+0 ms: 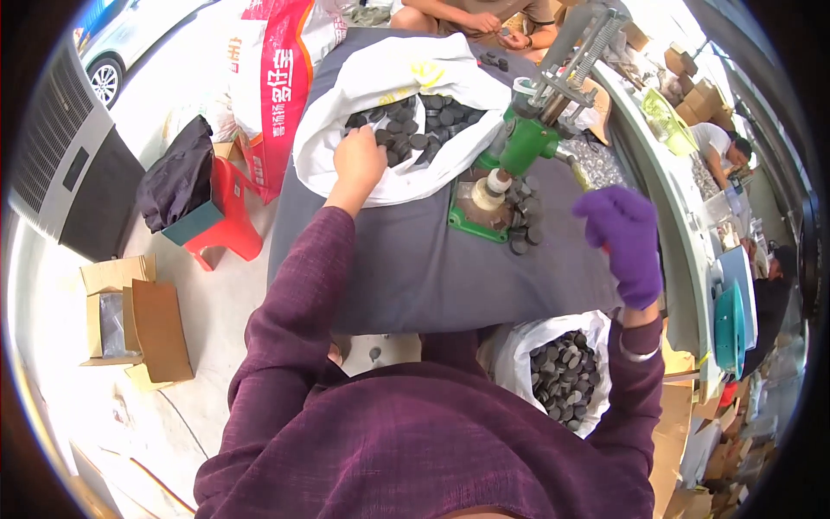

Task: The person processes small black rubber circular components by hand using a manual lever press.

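Observation:
My left hand point(360, 166) reaches over the near rim of a white woven bag point(316, 164) filled with dark round caps point(403, 131). Its fingers are bunched together at the caps; the fingertips are partly hidden, so what they hold cannot be made out. To the right of the bag stands a green hand press point(525, 145) with a pale round die above its base. My right hand point(624, 238), in a purple glove, is closed around the end of the press lever point(578, 172). More dark caps point(524, 214) lie against the right side of the press base.
Beside my lap, an open white sack point(517, 350) holds more dark caps. A red stool point(229, 216) with dark cloth and a cardboard box point(160, 329) stand at left. Across the grey-covered table point(406, 285), another person's hands point(510, 36) work; other people sit at right.

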A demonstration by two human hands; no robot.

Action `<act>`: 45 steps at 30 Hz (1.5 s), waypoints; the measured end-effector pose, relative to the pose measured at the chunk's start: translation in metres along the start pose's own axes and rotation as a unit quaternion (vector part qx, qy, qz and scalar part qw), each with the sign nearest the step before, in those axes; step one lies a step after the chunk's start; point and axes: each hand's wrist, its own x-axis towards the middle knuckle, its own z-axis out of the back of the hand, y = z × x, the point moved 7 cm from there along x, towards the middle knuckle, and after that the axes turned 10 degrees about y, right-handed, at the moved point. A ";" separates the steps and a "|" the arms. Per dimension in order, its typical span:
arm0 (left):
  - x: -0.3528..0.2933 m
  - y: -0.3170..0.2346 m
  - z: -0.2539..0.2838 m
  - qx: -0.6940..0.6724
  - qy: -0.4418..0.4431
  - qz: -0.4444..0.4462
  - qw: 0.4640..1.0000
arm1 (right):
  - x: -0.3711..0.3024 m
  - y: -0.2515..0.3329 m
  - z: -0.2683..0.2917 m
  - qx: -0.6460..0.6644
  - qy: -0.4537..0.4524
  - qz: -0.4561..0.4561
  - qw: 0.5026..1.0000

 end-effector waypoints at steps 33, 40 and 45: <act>-0.060 -0.124 -0.086 -0.423 0.149 0.038 0.893 | 0.028 0.008 0.041 0.113 -0.075 0.087 0.987; -0.070 -0.150 -0.065 -0.241 0.139 -0.103 0.955 | 0.029 0.002 0.046 0.156 -0.071 0.123 0.978; -0.066 -0.153 -0.072 -0.221 0.132 -0.078 0.963 | 0.025 0.005 0.040 0.134 -0.081 0.070 0.985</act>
